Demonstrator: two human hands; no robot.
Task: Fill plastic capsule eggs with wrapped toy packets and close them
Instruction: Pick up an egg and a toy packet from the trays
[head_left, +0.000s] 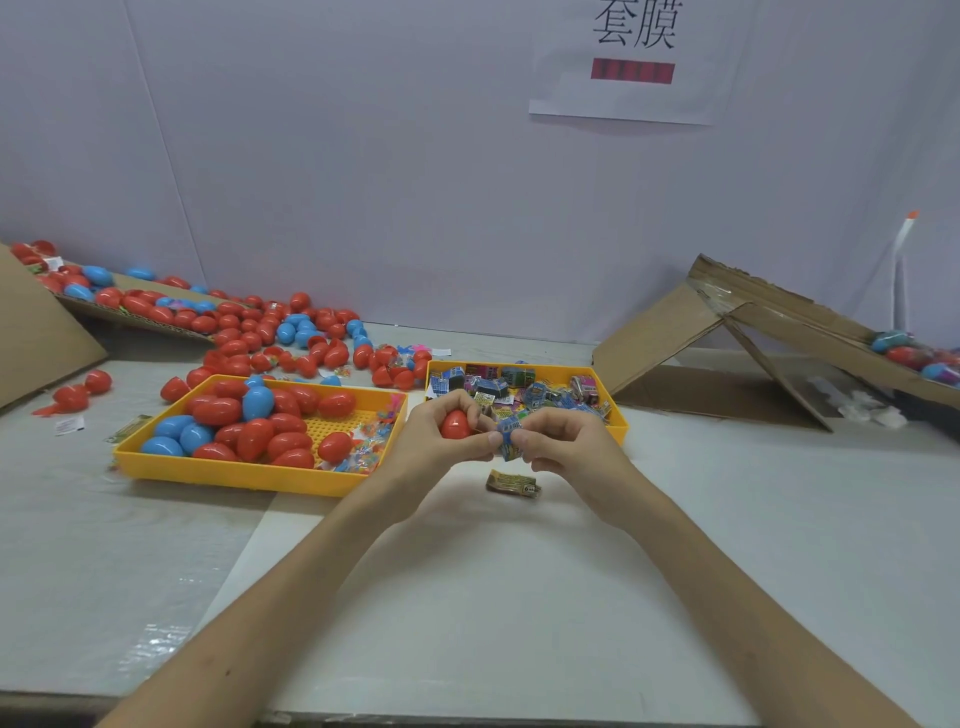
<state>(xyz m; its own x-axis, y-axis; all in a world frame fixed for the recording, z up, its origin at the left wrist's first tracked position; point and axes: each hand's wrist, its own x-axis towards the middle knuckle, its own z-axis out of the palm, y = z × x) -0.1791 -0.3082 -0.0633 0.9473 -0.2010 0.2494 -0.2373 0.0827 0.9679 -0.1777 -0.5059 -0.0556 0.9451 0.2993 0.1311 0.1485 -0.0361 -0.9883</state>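
My left hand (434, 441) grips a red capsule egg (455, 423) above the white table. My right hand (563, 441) pinches a blue wrapped toy packet (509, 441) right beside the egg, and my left thumb touches that packet too. Whether the egg is split or whole is hidden by my fingers. A second packet (513, 483), brownish, lies on the table just below my hands. Behind my hands a yellow tray (618, 422) holds several wrapped packets. To the left another yellow tray (244, 475) holds red and blue eggs.
Loose red and blue eggs (280, 332) lie scattered at the back left, some on cardboard sheets (36, 332). A folded cardboard ramp (727, 332) with a few eggs stands at the right. A white wall with a paper sign (631, 62) closes the back.
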